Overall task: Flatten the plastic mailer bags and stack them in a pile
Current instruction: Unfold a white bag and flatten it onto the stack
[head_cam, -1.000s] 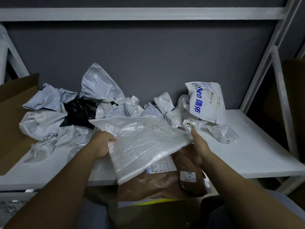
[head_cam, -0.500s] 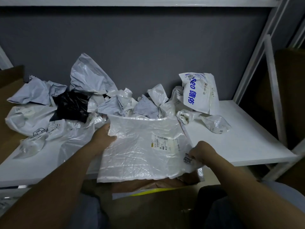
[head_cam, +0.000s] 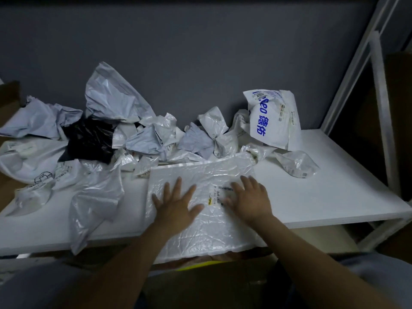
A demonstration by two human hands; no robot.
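Head view is showing both hands lying flat on a translucent white crinkled plastic mailer bag (head_cam: 207,233). The bag is resting at the front edge of the white counter (head_cam: 323,197), its near side overhanging that edge.

The left hand (head_cam: 176,206) is pressing on the bag's left half, and the right hand (head_cam: 249,201) is pressing beside its printed label. Neither grip is closing on anything: the fingers are spreading straight and wide, palms down, holding nothing and only bearing on the film. I judge that this is serving the flattening, with open palms pushing air out and ironing creases. Working at the front edge is also keeping the bag apart from the rest.

A heap of crumpled grey and white mailer bags (head_cam: 145,139) is lying along the back edge, with a black crumpled bag (head_cam: 89,139) toward the back left. A white bag with blue lettering (head_cam: 272,121) is leaning upright at the back right. A clear crumpled bag (head_cam: 95,197) is drooping over the front edge on the left.

Something brown (head_cam: 223,256) is showing under the overhang; whether that is the pile, I cannot tell. Most of the bags are waiting to be flattened.
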